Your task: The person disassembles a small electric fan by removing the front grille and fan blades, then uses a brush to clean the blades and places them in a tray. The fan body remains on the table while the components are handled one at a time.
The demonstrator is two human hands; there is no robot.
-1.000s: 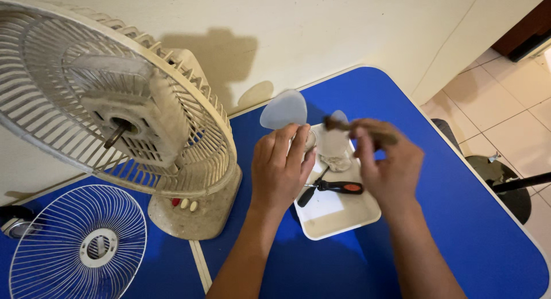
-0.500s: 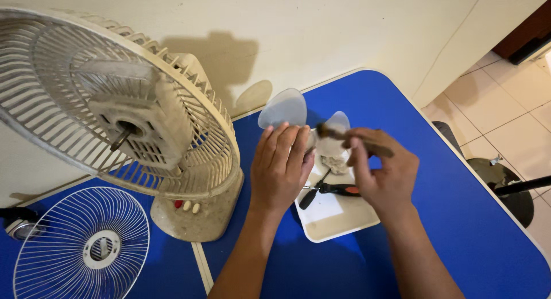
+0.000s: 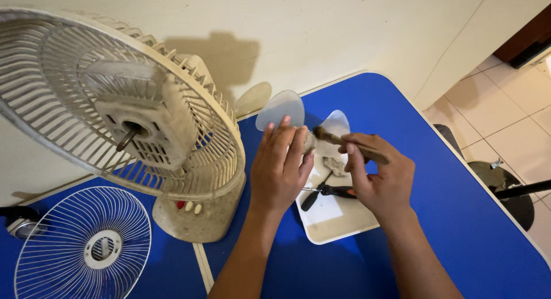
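Note:
My left hand [image 3: 279,167] grips a translucent fan blade [image 3: 280,109] over a white tray [image 3: 338,224], covering its hub. My right hand [image 3: 380,178] holds a wooden-handled brush [image 3: 344,144] whose bristle end touches the blade's middle, next to my left fingers. A second blade lobe [image 3: 336,123] shows behind the brush. A lump of grey dust [image 3: 337,166] lies on the tray under my hands.
A dusty cream table fan [image 3: 143,132] with its rear guard on stands at the left on the blue table [image 3: 459,218]. The white front grille [image 3: 83,247] lies flat at bottom left. A screwdriver with a red and black handle [image 3: 336,190] rests on the tray. Tiled floor lies beyond the right edge.
My right hand has shifted the brush slightly left along the blade's middle. My left hand still holds the blade; the view has shifted a little.

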